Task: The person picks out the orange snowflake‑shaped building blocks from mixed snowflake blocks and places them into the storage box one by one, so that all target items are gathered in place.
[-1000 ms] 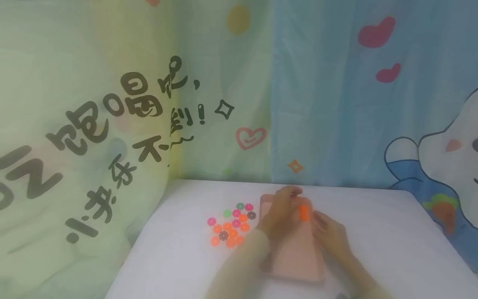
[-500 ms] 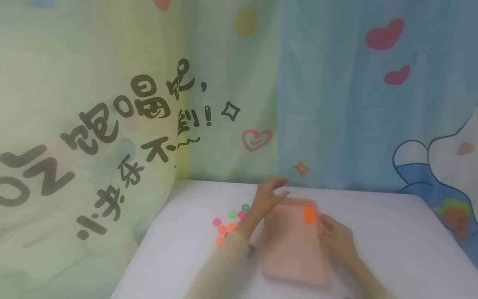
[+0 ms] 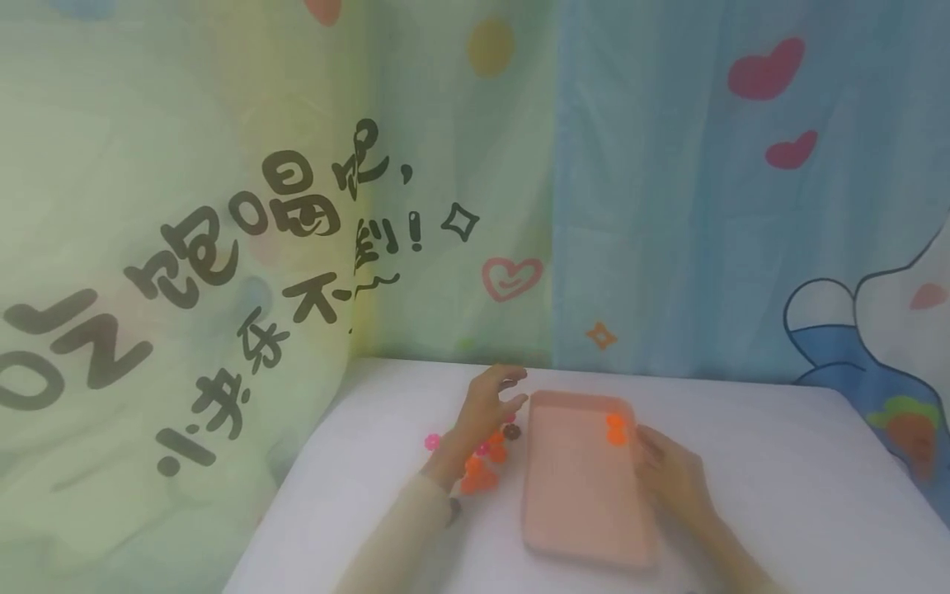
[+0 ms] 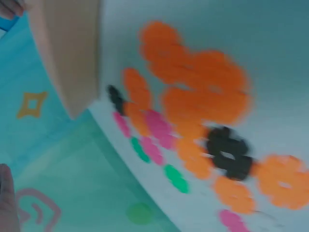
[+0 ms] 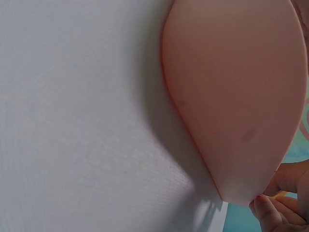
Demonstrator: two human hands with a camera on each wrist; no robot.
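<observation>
Fingers (image 3: 510,371) of left hand (image 3: 481,410) parted, loosely bent, near flower pieces (image 3: 478,478) left of tray (image 3: 582,495); right hand (image 3: 677,474) pinches tray's right rim. Orange flowers (image 3: 616,430) inside tray. White table (image 3: 334,478) under tray, printed curtain (image 3: 631,206) behind.

A patterned curtain (image 3: 653,206) hangs behind a white table (image 3: 787,470).
</observation>
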